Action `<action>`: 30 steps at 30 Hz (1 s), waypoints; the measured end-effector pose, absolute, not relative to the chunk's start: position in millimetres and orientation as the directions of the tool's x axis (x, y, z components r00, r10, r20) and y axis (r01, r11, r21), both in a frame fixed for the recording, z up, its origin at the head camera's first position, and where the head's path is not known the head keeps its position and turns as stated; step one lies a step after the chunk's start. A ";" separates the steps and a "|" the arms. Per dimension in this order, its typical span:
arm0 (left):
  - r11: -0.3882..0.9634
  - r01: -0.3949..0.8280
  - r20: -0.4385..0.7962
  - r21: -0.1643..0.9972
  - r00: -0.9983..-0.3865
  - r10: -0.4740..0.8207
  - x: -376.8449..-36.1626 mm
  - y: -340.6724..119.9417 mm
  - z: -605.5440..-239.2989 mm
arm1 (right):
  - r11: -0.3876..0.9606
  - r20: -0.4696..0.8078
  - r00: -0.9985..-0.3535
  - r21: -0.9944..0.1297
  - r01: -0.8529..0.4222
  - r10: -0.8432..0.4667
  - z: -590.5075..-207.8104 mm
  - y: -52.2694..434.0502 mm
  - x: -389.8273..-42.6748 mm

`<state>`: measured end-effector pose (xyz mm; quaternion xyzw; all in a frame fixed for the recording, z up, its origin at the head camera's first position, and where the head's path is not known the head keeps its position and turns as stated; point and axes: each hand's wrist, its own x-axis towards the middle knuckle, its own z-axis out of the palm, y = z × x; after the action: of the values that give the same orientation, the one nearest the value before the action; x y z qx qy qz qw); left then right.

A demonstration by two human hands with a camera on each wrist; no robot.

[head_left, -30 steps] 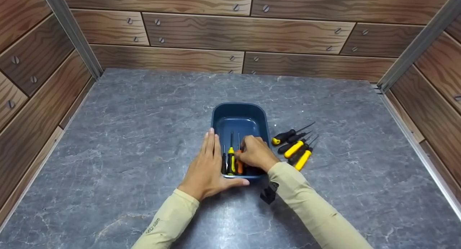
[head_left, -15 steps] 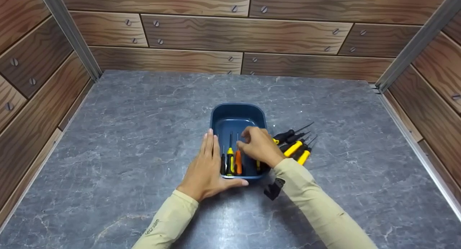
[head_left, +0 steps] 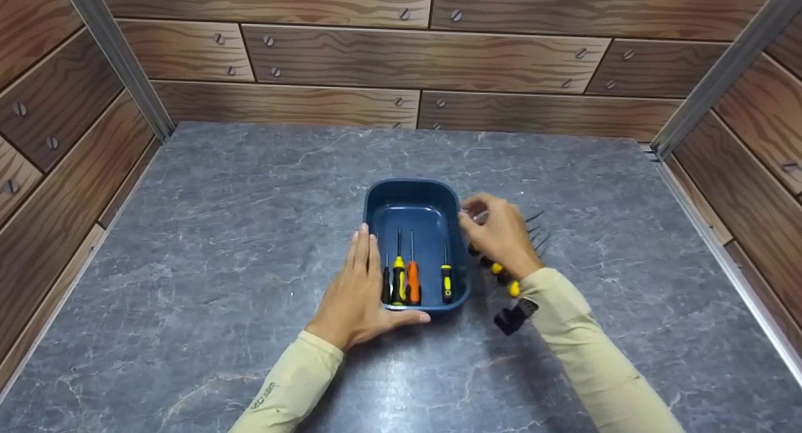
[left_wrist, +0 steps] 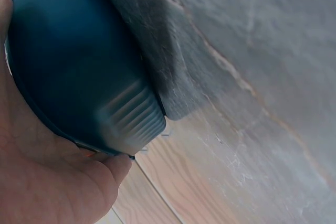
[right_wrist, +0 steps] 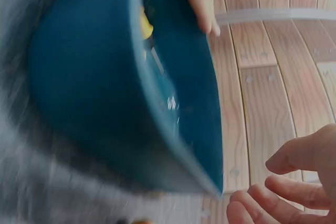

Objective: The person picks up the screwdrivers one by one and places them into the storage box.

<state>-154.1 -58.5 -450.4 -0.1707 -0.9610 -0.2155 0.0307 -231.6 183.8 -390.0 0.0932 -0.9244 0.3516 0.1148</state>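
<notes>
A dark blue plastic bin [head_left: 432, 232] stands mid-table with several screwdrivers lying in its near half. A black-and-yellow screwdriver [head_left: 399, 282] and an orange one [head_left: 413, 284] lie side by side at the left, next to a small dark one. Apart from them, at the right, lies a short yellow-and-black screwdriver [head_left: 446, 284]. My left hand [head_left: 351, 295] rests against the bin's left side, fingers straight, thumb along the near edge. Beyond the right rim is my right hand [head_left: 501, 232], its fingers loosely bent with nothing between them, as the right wrist view also shows.
Several more screwdrivers [head_left: 514, 289] lie on the grey marbled table [head_left: 250, 232] right of the bin, partly hidden beneath my right hand. Wood-patterned walls [head_left: 426, 57] with metal corner posts [head_left: 720, 69] enclose the back and sides.
My right hand has let go of the short yellow-and-black screwdriver in the bin, then lifted out and moved right over the loose screwdrivers. The left hand stays against the bin.
</notes>
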 end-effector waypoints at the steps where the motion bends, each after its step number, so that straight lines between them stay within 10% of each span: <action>1: 0.850 0.341 0.130 0.402 -0.940 0.315 -154.1 -58.4 -450.3 | 0.745 0.277 -0.958 -0.622 -0.241 -0.078 -392.1 189.3 -231.8; 30: 0.849 0.332 0.113 0.411 -0.943 0.313 -153.8 -58.3 -450.4 | 0.808 -0.221 -0.973 -0.559 0.185 0.070 -430.8 304.1 -221.0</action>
<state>-153.8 -58.3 -450.4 -0.1678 -0.9613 -0.2174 0.0210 -221.0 304.1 -430.8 -0.0675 -0.9461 0.3023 -0.0951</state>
